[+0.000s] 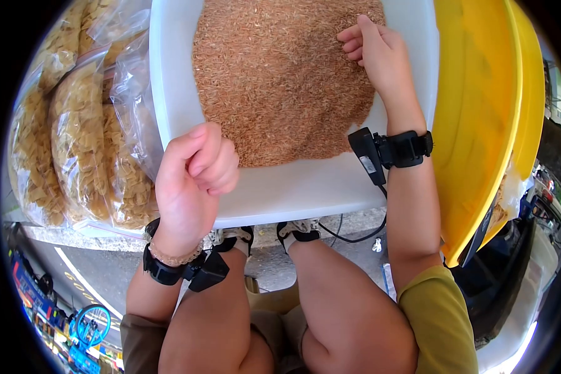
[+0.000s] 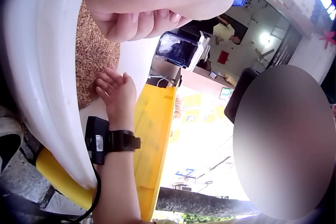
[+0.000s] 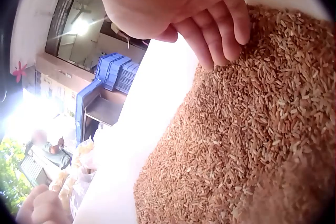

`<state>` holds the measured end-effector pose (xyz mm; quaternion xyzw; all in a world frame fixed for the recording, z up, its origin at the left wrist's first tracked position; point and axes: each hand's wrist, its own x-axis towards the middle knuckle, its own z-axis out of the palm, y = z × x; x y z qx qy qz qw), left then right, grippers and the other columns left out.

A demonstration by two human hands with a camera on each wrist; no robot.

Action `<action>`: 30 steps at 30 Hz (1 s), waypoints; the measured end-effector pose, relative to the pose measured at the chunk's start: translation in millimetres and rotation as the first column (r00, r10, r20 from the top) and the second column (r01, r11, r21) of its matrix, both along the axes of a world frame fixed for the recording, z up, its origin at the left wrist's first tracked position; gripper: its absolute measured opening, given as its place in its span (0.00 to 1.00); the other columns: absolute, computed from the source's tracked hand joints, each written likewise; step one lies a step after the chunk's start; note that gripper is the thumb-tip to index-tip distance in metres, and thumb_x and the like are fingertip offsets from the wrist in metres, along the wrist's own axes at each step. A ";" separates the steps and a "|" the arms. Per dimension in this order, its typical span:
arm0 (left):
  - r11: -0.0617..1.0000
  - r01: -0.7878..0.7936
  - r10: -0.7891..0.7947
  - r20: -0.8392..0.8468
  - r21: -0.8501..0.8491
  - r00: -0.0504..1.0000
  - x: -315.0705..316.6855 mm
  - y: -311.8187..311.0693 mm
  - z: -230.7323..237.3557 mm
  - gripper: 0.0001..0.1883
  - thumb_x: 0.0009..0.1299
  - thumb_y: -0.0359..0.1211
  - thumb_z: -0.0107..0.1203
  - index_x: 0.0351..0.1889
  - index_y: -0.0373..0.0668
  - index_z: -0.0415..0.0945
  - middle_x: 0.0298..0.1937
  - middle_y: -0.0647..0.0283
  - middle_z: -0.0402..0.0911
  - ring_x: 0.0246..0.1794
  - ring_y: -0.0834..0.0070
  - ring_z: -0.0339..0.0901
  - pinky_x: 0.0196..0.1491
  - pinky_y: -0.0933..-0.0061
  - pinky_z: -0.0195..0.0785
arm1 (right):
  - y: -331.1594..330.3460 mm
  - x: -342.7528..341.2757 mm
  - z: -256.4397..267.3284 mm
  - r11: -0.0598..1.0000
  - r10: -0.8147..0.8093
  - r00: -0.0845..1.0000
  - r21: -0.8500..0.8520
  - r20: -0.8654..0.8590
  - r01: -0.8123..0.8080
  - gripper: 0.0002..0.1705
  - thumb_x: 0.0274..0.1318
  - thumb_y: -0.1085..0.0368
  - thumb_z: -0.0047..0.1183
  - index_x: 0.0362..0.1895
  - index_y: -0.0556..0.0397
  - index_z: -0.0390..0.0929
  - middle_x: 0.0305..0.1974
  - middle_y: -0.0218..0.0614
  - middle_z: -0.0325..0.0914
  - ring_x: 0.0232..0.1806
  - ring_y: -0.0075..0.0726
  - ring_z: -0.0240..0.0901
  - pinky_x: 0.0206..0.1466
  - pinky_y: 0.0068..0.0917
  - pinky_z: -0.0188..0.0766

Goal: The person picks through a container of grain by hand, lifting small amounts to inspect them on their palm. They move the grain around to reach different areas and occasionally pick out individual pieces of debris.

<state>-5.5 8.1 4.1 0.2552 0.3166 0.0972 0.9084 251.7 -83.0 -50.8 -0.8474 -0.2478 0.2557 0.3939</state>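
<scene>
Reddish-brown grains (image 1: 280,81) lie spread in a white tray (image 1: 293,190). Over their upper right part is the right hand (image 1: 380,53), its fingers loosely bent; in the right wrist view the fingertips of that hand (image 3: 184,14) reach the surface of the grains (image 3: 252,129). Whether a grain is between them I cannot tell. The left hand (image 1: 196,162) is held above the tray's lower left edge, fingers curled in towards the palm, with nothing visible in it. In the left wrist view the curled fingers of the left hand (image 2: 142,19) show above the tray.
Clear plastic bags of pale yellowish flakes (image 1: 78,137) stand left of the tray. A yellow container (image 1: 480,112) is on the right. Below are the person's legs (image 1: 355,305) and shoes. Blue crates (image 3: 115,71) and a person (image 3: 55,150) appear in the background.
</scene>
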 end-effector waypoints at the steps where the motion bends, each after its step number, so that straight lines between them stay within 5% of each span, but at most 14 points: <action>1: 1.000 -0.002 0.002 -0.004 0.000 1.000 -0.1 0.0 0.2 0.20 0.69 0.41 0.38 0.15 0.50 0.50 0.13 0.76 0.45 0.14 0.85 0.40 0.19 0.79 0.35 | -0.6 1.5 -1.3 1.000 -0.018 1.000 0.003 0.012 0.018 0.24 0.62 0.51 0.40 0.30 0.55 0.81 0.24 0.29 0.75 0.27 0.21 0.68 0.32 0.21 0.65; 9: 1.000 0.014 -0.014 0.057 -0.010 0.998 -1.5 0.9 -1.8 0.20 0.72 0.39 0.35 0.15 0.50 0.51 0.13 0.75 0.46 0.14 0.84 0.41 0.18 0.79 0.36 | -1.7 1.0 -3.5 0.999 0.045 0.993 -0.004 0.106 -0.045 0.25 0.63 0.52 0.39 0.29 0.59 0.80 0.24 0.33 0.76 0.28 0.24 0.70 0.34 0.22 0.68; 11: 1.000 0.014 -0.014 0.054 -0.004 0.998 -1.2 0.7 -1.0 0.20 0.72 0.39 0.35 0.15 0.50 0.51 0.13 0.75 0.46 0.14 0.84 0.41 0.18 0.79 0.36 | -0.5 0.8 -6.0 0.998 0.062 0.993 0.014 0.097 -0.064 0.26 0.60 0.49 0.37 0.27 0.58 0.78 0.24 0.37 0.77 0.28 0.36 0.74 0.35 0.31 0.68; 21: 1.000 0.009 -0.009 0.034 -0.007 0.999 -0.7 0.7 0.0 0.20 0.71 0.40 0.36 0.15 0.50 0.50 0.13 0.76 0.45 0.14 0.85 0.41 0.19 0.79 0.36 | 0.0 -1.8 -8.2 0.992 0.101 0.994 -0.080 0.046 -0.097 0.27 0.61 0.46 0.36 0.30 0.54 0.79 0.24 0.36 0.78 0.31 0.39 0.75 0.38 0.33 0.68; 30: 0.998 -0.060 0.061 0.086 -0.014 0.994 -3.8 0.5 -0.2 0.19 0.70 0.41 0.37 0.16 0.50 0.50 0.13 0.76 0.45 0.14 0.85 0.41 0.19 0.79 0.36 | 5.2 -21.8 -5.3 0.885 0.377 0.924 -0.271 -0.062 -0.379 0.22 0.57 0.48 0.44 0.29 0.51 0.82 0.23 0.37 0.77 0.31 0.41 0.75 0.39 0.34 0.68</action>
